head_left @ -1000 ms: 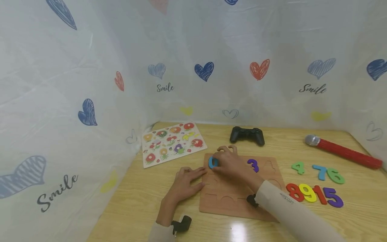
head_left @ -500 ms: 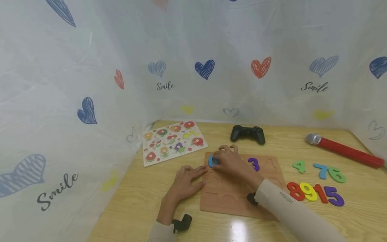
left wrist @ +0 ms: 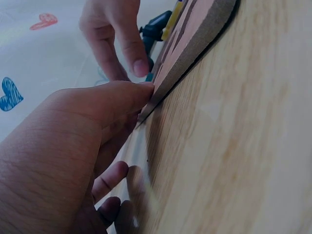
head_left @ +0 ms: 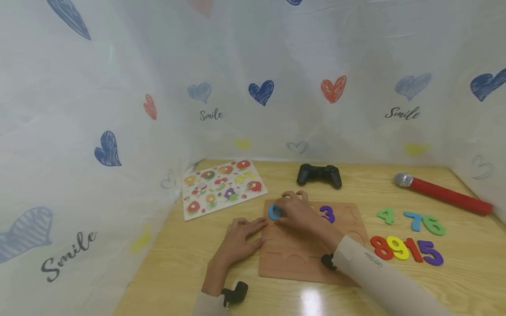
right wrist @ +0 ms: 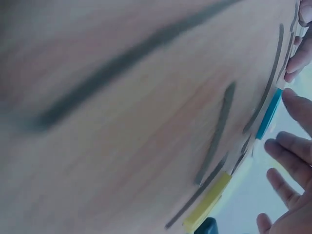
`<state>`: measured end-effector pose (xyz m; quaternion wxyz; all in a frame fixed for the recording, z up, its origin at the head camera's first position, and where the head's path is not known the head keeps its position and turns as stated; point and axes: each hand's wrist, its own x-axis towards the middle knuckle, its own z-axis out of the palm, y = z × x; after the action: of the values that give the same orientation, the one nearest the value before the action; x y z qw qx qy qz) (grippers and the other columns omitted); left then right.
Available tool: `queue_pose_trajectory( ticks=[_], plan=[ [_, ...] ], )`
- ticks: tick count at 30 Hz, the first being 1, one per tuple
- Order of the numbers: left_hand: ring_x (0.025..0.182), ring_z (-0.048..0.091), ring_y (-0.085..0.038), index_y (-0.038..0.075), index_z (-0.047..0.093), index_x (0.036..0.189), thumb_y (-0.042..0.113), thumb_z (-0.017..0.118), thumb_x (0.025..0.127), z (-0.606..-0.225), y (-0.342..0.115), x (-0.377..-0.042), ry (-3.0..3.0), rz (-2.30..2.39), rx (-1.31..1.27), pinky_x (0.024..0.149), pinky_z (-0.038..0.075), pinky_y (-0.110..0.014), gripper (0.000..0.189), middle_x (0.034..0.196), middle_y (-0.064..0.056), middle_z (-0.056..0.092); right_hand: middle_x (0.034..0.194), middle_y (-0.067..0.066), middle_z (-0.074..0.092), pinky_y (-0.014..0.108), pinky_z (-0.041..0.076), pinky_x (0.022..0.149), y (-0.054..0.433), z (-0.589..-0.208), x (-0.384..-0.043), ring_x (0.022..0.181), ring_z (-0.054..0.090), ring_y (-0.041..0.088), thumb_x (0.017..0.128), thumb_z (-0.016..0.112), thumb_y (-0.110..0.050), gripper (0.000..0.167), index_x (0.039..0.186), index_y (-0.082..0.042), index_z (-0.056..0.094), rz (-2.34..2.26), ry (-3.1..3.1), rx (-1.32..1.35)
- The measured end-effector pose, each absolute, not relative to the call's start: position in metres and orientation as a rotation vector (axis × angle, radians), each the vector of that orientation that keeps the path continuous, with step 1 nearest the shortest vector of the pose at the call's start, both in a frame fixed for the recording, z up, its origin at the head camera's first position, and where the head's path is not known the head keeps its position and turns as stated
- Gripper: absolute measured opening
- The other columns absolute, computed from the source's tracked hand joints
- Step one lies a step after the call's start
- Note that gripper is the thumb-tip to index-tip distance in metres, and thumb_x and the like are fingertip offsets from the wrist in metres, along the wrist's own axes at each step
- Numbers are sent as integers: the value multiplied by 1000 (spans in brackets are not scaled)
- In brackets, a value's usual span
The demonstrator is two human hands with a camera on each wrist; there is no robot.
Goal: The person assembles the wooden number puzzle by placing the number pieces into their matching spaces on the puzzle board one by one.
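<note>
The brown number board [head_left: 292, 267] lies on the table in front of me. My right hand [head_left: 298, 213] reaches over its upper left part, thumb and index finger at opposite ends of a blue number 0 [head_left: 272, 212]. In the right wrist view the blue piece [right wrist: 269, 114] stands proud of the board between those fingertips. My left hand [head_left: 239, 241] rests at the board's left edge, index finger and thumb extended against it. A purple 3 [head_left: 327, 214] sits in the top row. A yellow piece [right wrist: 208, 202] beside it is mostly hidden by my right hand in the head view.
Loose numbers lie right of the board: a green 4 [head_left: 386, 215], blue 7 [head_left: 415, 219], green 6 [head_left: 434, 225], red 8 [head_left: 380, 248], yellow 9, red 1 and purple 5 [head_left: 431, 253]. Farther back are a fruit puzzle [head_left: 221, 188], black game controller [head_left: 319, 174] and red microphone [head_left: 446, 193].
The head view has shifted slightly, moving the whole scene a little to the left. Both hands keep their places at the board, and the blue 0 stays under my right hand.
</note>
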<state>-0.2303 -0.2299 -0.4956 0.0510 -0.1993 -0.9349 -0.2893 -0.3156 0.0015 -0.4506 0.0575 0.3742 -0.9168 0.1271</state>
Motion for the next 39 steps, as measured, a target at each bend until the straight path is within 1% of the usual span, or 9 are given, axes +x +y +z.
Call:
queue_pose_trajectory(
  ticks=[4, 10, 15, 18, 23, 29, 33, 39],
  plan=[
    [119, 39, -23, 30, 59, 142, 43, 64, 97, -496, -230, -231, -2847, -882, -608, 96, 32, -51, 47, 149, 14, 49, 125, 3, 68, 62, 23, 101, 10, -447, -312, 128, 46, 31, 89, 75, -40, 46, 125, -14, 69, 375, -2753, 1159],
    [118, 41, -25, 29, 59, 142, 41, 64, 97, -498, -230, -231, -2830, -856, -616, 96, 33, -53, 47, 149, 12, 50, 120, 1, 70, 60, 25, 100, 23, -439, -304, 125, 49, 30, 90, 75, -37, 39, 121, -14, 71, 373, -2699, 1170],
    [117, 41, -26, 29, 60, 141, 40, 66, 95, -499, -230, -230, -2820, -861, -611, 95, 34, -54, 47, 148, 11, 51, 117, 2, 71, 61, 26, 99, 36, -432, -294, 123, 50, 30, 88, 78, -31, 35, 118, -12, 73, 390, -2694, 1157],
    [116, 40, -25, 29, 60, 141, 41, 66, 95, -499, -230, -230, -2828, -863, -601, 94, 33, -53, 47, 148, 11, 51, 116, 2, 71, 62, 26, 100, 45, -430, -289, 123, 51, 31, 87, 79, -29, 35, 118, -13, 73, 418, -2692, 1138],
    [117, 39, -23, 29, 60, 141, 40, 66, 95, -499, -229, -230, -2849, -872, -580, 95, 32, -52, 48, 149, 12, 50, 115, 1, 71, 62, 26, 100, 61, -431, -284, 123, 51, 30, 85, 81, -30, 37, 117, -13, 74, 412, -2668, 1106],
    [120, 40, -27, 27, 61, 140, 38, 67, 95, -496, -229, -228, -2846, -892, -585, 98, 30, -55, 47, 148, 11, 51, 113, 1, 71, 63, 28, 97, 81, -433, -279, 119, 53, 29, 83, 83, -30, 36, 113, -13, 74, 372, -2626, 1095],
    [120, 40, -28, 27, 62, 139, 38, 66, 95, -496, -228, -227, -2840, -880, -583, 98, 30, -57, 46, 148, 11, 52, 110, 3, 72, 64, 29, 95, 95, -437, -276, 116, 55, 32, 81, 85, -29, 34, 109, -12, 75, 441, -2552, 1107],
    [119, 40, -26, 27, 63, 139, 37, 68, 94, -498, -228, -228, -2818, -896, -576, 97, 30, -57, 46, 147, 12, 52, 111, 1, 72, 66, 29, 95, 113, -437, -269, 118, 55, 33, 82, 84, -27, 30, 108, -16, 75, 464, -2560, 1079]
  ],
)
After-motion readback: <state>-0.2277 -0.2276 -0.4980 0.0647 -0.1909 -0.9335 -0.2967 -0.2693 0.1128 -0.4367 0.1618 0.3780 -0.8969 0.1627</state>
